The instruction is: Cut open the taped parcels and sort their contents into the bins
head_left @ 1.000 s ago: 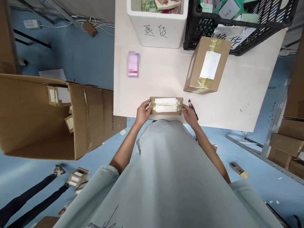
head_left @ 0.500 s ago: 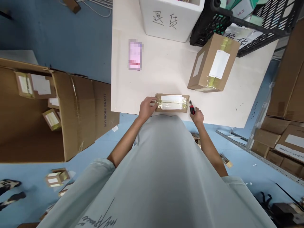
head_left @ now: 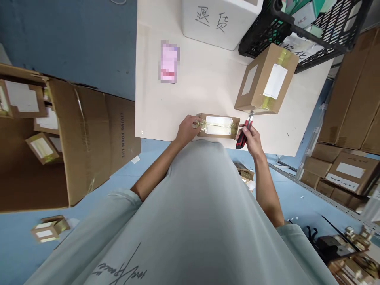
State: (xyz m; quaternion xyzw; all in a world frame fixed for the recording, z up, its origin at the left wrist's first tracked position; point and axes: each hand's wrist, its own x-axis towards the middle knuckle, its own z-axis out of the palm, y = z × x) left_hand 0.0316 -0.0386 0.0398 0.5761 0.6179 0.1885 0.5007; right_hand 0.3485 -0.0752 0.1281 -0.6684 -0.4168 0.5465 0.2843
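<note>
A small taped cardboard box [head_left: 219,125] with white labels on top lies at the table's near edge. My left hand [head_left: 188,128] grips its left end, fingers closed over the corner. In my right hand [head_left: 252,139] is a red-and-black utility knife [head_left: 245,132], raised just off the box's right end with its tip pointing away from me. Behind the knife stands a larger taped carton [head_left: 267,81] with a white label. Farther left on the table is a pink item [head_left: 169,62], blurred out.
A white bin [head_left: 218,23] with handwriting and a black plastic crate [head_left: 322,43] holding packages stand at the table's [head_left: 204,75] far side. To the left, a big open carton [head_left: 92,130] holds several parcels. Stacked cartons [head_left: 346,170] line the right side.
My right hand left the small box, picked up the utility knife from the table and lifted it beside the box. My left hand stayed on the box. The view shifted.
</note>
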